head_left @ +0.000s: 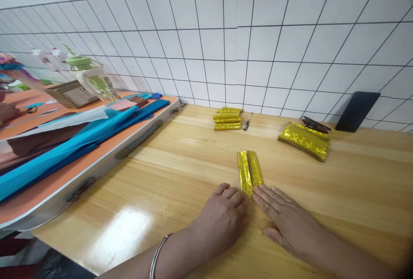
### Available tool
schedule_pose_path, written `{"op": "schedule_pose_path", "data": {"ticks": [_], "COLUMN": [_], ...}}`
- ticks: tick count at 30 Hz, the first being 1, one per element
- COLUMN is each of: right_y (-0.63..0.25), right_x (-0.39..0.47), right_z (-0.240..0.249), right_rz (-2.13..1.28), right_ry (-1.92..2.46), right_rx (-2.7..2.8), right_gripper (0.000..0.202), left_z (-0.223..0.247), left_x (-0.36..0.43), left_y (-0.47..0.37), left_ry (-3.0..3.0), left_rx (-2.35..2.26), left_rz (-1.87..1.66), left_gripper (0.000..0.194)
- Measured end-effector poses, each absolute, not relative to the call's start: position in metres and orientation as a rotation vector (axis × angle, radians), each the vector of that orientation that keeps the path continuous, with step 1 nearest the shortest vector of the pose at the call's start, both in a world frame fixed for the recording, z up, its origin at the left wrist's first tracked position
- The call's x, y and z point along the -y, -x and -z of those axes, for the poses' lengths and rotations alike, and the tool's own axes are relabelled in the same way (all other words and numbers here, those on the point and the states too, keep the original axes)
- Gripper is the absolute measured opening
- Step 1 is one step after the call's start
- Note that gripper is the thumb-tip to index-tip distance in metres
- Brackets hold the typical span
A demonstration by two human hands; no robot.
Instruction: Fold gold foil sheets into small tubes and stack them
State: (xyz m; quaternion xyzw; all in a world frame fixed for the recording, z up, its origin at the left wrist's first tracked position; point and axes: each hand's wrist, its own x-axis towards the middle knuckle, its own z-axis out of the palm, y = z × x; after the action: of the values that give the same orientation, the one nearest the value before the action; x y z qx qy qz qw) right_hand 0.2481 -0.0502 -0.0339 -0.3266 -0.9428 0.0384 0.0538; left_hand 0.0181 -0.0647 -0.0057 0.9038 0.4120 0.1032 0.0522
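Note:
A folded sheet of gold foil paper lies on the wooden table, its two long sides turned in toward a narrow gap along the middle. My right hand rests flat, fingers stretched out, with the fingertips on the sheet's lower right corner. Close by the lower left corner is my left hand, its fingers curled downward. Its thumb and fingertips are hidden, so whether it pinches anything does not show. Farther back sits a pile of narrow folded gold strips. A stack of gold foil sheets lies to the right.
A pen lies beside the strips. Behind the foil stack are a dark clip-like object and a black phone-like slab leaning on the tiled wall. On the left, an orange-topped table carries coloured paper, a cardboard box and a green-lidded bottle; another person's hand shows there.

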Motion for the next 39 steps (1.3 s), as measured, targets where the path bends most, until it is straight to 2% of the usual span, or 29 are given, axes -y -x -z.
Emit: {"op": "schedule_pose_path", "data": {"ticks": [10, 24, 34, 39], "right_y": [-0.253, -0.281, -0.257, -0.241], "right_x": [0.04, 0.008, 0.049, 0.069], "right_z": [0.03, 0.019, 0.031, 0.027], "right_rz": [-0.014, -0.329, 0.164, 0.205], "right_ry": [0.97, 0.824, 0.95, 0.946], "right_rx": [2.918, 2.959, 2.853, 2.845], "right_gripper": [0.054, 0.048, 0.046, 0.05], "left_z": [0.003, 0.003, 0.013, 0.017], "left_x": [0.06, 0.058, 0.048, 0.045], "left_y": [-0.012, -0.009, -0.006, -0.004], "left_ry": [-2.688, -2.633, -2.636, -2.646], "left_rx": [-1.236, -1.201, -1.224, -1.304], "left_rz": [-0.281, -0.301, -0.444, -0.441], "left_gripper": [0.022, 0.022, 0.028, 0.037]}}
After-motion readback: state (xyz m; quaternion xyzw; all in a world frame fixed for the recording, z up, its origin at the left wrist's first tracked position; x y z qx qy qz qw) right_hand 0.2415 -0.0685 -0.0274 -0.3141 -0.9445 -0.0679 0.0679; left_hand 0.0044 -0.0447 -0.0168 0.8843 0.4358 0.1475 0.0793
